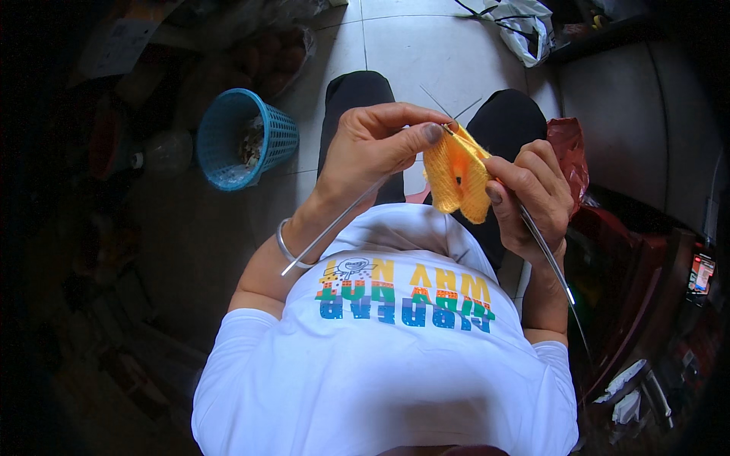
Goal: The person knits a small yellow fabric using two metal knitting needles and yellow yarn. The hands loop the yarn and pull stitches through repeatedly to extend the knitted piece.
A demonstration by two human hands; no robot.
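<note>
A small yellow knitted piece (pixel 442 174) hangs between my two hands above my lap, folded, with a small dark spot on its inner face. My left hand (pixel 379 139) pinches its upper corner between thumb and forefinger, at the tip of a needle. A metal knitting needle (pixel 333 226) slants from under that hand down past my wrist. My right hand (pixel 533 191) grips the piece's right edge along with metal needles (pixel 544 245) that run down past my forearm. Two thin needle ends (pixel 436 100) cross beyond the knitting. My fingers hide some of the stitches.
A blue plastic basket (pixel 231 139) holding scraps stands on the tiled floor at left. A white plastic bag (pixel 527 31) lies at the far right, and a red bag (pixel 567 154) sits beside my right knee. A lit phone (pixel 701 276) is at the right edge.
</note>
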